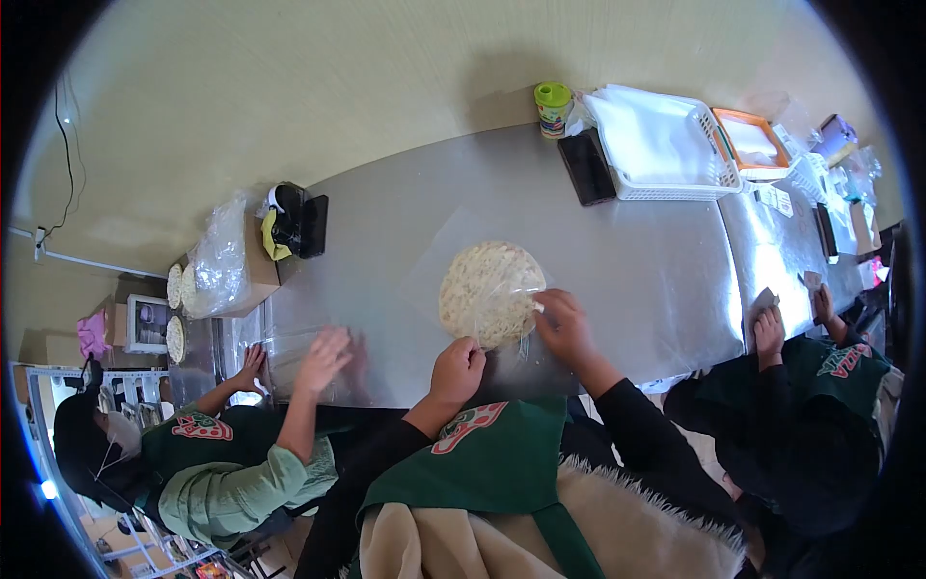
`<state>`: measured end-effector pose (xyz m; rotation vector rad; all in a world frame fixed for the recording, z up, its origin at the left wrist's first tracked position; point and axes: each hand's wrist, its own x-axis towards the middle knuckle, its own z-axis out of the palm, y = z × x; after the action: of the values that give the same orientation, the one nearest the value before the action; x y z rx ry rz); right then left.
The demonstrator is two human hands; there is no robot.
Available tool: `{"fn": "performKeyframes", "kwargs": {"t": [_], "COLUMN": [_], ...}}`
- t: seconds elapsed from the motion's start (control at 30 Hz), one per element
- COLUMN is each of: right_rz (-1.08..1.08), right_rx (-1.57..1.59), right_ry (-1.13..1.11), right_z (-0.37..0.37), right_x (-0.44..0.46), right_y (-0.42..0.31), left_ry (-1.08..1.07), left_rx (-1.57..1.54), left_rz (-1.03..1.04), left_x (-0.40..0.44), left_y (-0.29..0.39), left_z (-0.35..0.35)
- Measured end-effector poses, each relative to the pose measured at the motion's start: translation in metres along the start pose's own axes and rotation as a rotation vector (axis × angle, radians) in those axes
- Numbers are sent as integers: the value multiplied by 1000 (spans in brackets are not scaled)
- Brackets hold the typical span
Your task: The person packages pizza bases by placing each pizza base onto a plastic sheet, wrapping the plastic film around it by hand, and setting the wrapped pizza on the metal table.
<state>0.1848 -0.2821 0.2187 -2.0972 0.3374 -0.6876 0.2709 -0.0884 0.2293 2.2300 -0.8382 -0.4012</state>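
A round, pale, speckled flatbread or pizza base (490,275) lies in front of me on the metal table, inside or under a clear plastic bag (439,241). My left hand (457,374) is closed at the near edge of the round, its fingertips pinching the bag's edge. At the right edge, my right hand (567,333) has its fingers pressed together on gathered plastic. A small whitish bit shows by those fingertips; I cannot tell whether it is plastic or dough. The bag hangs bunched between both hands.
A white basket (728,183) with white sheets, a phone (586,169) and a green-lidded cup (553,111) stand at the back. On the left are a cardboard box (262,261) with plastic and a dark device (313,227). Co-workers' hands (326,359) (769,336) work on both sides.
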Motion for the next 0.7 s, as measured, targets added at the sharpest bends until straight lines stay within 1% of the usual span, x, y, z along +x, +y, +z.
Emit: {"fn": "performKeyframes", "kwargs": {"t": [0.03, 0.1, 0.13, 0.2, 0.23, 0.3, 0.33, 0.4, 0.43, 0.5, 0.53, 0.6, 0.63, 0.7], "right_rz": [3, -251, -253, -305, -309, -233, -237, -388, -391, -179, -183, -79, -82, -230], "right_rx": [0, -19, -19, -140, -137, -277, -276, -391, -391, -459, -460, -521, -520, -560], "right_ry": [0, -219, -217, -393, -395, -655, -655, -480, -481, -518, -519, -601, -602, -525], "right_z": [7, 24, 31, 41, 43, 45, 51, 64, 69, 80, 82, 84, 85, 92], "right_x": [-1, -1, -1, 1, 4, 14, 13, 11, 10, 11, 15, 21, 24, 29], "right_y": [-1, 1, 2, -1, -4, -9, -4, 5, 4, -6, -12, -22, -20, -14], "left_ry": [20, 41, 40, 42, 22, -1, -39, -76, -87, -96, -78, -58, -59, -52], "left_rx": [1, 2, 5, 12, 23, 35, 55, 75, 78, 78, 103, 130, 125, 122], "left_rz": [15, 37, 45, 45, 58, 64, 60, 52, 49, 46, 58, 69, 51, 25], "left_x": [0, 1, 0, -1, -3, -5, -5, -6, -6, -6, -7, -7, -7, -8], "left_y": [0, 1, 2, 1, -2, -2, -2, -2, -1, -2, -6, -9, -10, -13], "left_z": [0, 1, 1, 0, 0, -1, -2, -4, -4, -3, -1, -1, -3, 0]}}
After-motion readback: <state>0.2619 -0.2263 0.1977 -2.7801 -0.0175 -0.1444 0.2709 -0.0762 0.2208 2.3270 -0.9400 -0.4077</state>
